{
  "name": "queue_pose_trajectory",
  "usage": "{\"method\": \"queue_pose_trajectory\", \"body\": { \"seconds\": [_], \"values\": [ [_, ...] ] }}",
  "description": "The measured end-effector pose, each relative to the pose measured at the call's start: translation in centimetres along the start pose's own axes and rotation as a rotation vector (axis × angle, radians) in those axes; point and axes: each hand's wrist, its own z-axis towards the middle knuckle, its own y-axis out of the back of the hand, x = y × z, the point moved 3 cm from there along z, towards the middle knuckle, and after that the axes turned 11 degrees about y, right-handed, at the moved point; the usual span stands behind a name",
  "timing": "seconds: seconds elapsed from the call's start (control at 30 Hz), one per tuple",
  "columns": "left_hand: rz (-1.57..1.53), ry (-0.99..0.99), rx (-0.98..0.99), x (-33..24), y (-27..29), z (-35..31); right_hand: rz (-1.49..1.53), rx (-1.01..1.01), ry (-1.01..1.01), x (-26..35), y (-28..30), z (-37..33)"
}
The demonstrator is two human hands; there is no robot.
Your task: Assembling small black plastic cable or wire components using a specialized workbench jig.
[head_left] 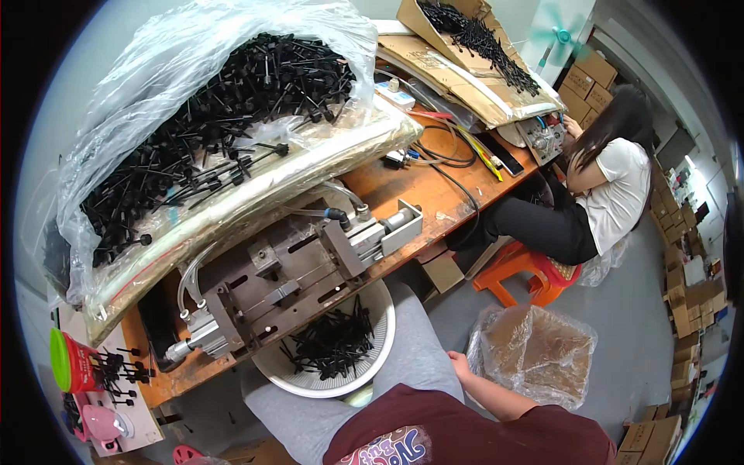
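My right hand [460, 366] hangs low beside my right thigh, and its fingers are mostly hidden. I make out nothing held in it. My left hand is outside the picture. Between my knees sits a white plastic basket [384, 341], partly filled with thin black stemmed plastic parts [329, 341]. Just above the basket, at the bench edge, a metal fixture [267, 294] with pneumatic cylinders [380, 232] at both ends and clear air hoses is mounted. Neither hand touches the fixture.
A plastic-lined tray [325, 155] heaped with black parts stands behind the fixture on the wooden bench [403, 198]. Hoses and a phone [502, 155] lie to the right. A co-worker [612, 178] sits on an orange stool [504, 271]. A red tub [81, 364] is at left, a plastic-covered box [535, 349] at right.
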Motion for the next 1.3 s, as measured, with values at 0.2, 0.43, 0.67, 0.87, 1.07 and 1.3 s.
{"method": "queue_pose_trajectory", "body": {
  "seconds": [0.2,0.43,0.67,0.87,1.07,1.3],
  "values": [
    [-0.038,0.053,0.04,-0.3,0.1,0.6,-0.217,-0.077,0.011,1.6,0.6,-1.7],
    [-0.021,0.048,0.049,-1.3,-0.1,1.2,-0.081,-0.048,-0.036,4.2,0.1,-2.8],
    [-0.061,0.074,0.075,-1.1,1.8,1.9,-0.243,0.018,-0.017,2.8,1.4,-2.3],
    [-0.145,0.087,0.087,-0.3,5.1,2.1,-0.128,0.053,-0.029,3.0,1.4,-2.3],
    [-0.206,0.106,0.081,1.3,7.2,2.0,-0.101,0.049,-0.065,3.6,1.1,-2.9],
    [-0.221,0.134,0.093,2.2,6.9,1.8,-0.16,0.068,-0.061,1.0,2.4,-1.0]
  ]
}}
